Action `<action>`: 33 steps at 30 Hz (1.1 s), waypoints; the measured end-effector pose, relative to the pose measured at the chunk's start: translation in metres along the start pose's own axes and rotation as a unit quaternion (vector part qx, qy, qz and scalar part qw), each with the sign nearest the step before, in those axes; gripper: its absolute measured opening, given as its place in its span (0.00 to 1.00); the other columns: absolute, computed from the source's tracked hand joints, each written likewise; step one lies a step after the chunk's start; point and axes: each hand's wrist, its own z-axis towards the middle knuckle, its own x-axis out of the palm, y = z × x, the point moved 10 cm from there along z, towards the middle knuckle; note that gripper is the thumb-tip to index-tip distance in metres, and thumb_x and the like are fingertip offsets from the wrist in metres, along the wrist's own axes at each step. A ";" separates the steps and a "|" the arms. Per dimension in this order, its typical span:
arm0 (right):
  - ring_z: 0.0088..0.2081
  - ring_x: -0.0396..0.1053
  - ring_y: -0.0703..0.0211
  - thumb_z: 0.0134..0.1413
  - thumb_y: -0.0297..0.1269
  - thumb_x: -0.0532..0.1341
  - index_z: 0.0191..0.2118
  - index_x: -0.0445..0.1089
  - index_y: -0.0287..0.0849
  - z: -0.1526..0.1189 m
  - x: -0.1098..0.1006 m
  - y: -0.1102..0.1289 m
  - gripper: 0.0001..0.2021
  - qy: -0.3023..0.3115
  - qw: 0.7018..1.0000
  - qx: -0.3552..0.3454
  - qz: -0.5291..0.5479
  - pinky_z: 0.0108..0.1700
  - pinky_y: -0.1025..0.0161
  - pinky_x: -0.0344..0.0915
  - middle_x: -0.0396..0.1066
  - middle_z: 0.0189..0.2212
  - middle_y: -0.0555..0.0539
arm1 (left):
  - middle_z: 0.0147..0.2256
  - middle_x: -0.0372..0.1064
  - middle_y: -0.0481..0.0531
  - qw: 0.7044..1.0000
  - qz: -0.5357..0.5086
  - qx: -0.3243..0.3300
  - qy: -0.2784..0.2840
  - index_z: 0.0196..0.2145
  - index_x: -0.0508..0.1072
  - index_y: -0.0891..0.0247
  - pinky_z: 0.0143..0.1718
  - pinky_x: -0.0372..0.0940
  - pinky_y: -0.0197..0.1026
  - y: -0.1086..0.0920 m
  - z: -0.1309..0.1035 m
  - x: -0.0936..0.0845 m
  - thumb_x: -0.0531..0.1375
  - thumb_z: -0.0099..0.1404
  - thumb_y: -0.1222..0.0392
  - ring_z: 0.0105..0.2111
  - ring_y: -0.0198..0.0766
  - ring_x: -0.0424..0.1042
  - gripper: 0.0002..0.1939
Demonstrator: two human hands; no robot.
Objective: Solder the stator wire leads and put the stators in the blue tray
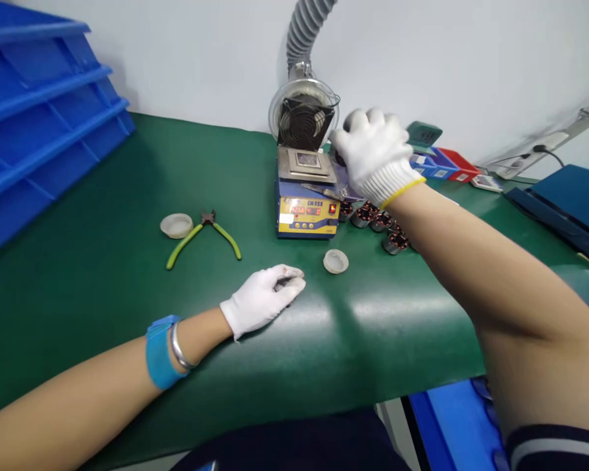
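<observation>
White wall, grey duct, blue bins; left hand on green tabletop

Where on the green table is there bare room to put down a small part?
Two patches: between the blue bins and the dish beside the pliers; between the other dish and the near edge of the table. Crowded: right of the yellow-fronted device, where copper-wound parts cluster near the right hand.
</observation>
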 end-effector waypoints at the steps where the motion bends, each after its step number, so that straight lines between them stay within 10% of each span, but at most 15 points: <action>1: 0.61 0.59 0.33 0.74 0.41 0.43 0.60 0.63 0.24 0.019 -0.004 0.003 0.25 -0.017 1.000 0.021 -0.002 0.58 0.31 0.60 0.63 0.59 0.26 | 0.41 0.78 0.58 1.000 0.005 0.003 0.003 0.48 0.76 0.64 0.41 0.74 0.47 -0.001 0.000 0.000 0.59 0.63 0.39 0.36 0.45 0.77 0.27; 10: 0.62 0.64 0.36 0.70 0.40 0.51 0.51 0.73 0.39 0.084 0.042 0.036 0.17 -0.033 0.999 -0.019 -0.001 0.62 0.34 0.62 0.71 0.56 0.39 | 0.44 0.81 0.55 0.995 0.077 0.042 0.037 0.43 0.78 0.62 0.47 0.73 0.44 -0.013 -0.001 0.000 0.57 0.66 0.45 0.42 0.45 0.79 0.19; 19: 0.59 0.70 0.43 0.58 0.46 0.62 0.28 0.66 0.30 0.083 0.004 -0.007 0.20 0.031 0.995 0.076 0.055 0.51 0.61 0.67 0.74 0.43 0.41 | 0.40 0.81 0.53 0.994 0.088 0.059 0.037 0.39 0.77 0.59 0.43 0.73 0.44 -0.018 -0.001 0.000 0.56 0.67 0.46 0.40 0.45 0.79 0.16; 27: 0.61 0.68 0.49 0.57 0.42 0.60 0.22 0.59 0.34 0.089 0.031 -0.011 0.19 0.011 0.979 0.101 0.174 0.47 0.73 0.65 0.74 0.44 0.40 | 0.42 0.81 0.53 0.992 0.098 0.071 0.038 0.40 0.78 0.59 0.46 0.72 0.43 -0.021 -0.001 0.001 0.57 0.68 0.47 0.42 0.44 0.79 0.16; 33: 0.55 0.72 0.47 0.57 0.50 0.58 0.24 0.64 0.30 0.065 -0.002 -0.016 0.24 -0.005 0.979 0.129 0.158 0.46 0.63 0.66 0.73 0.36 0.43 | 0.41 0.81 0.54 0.992 0.091 0.077 0.035 0.40 0.78 0.61 0.46 0.73 0.43 -0.021 -0.002 0.000 0.57 0.67 0.47 0.41 0.44 0.79 0.16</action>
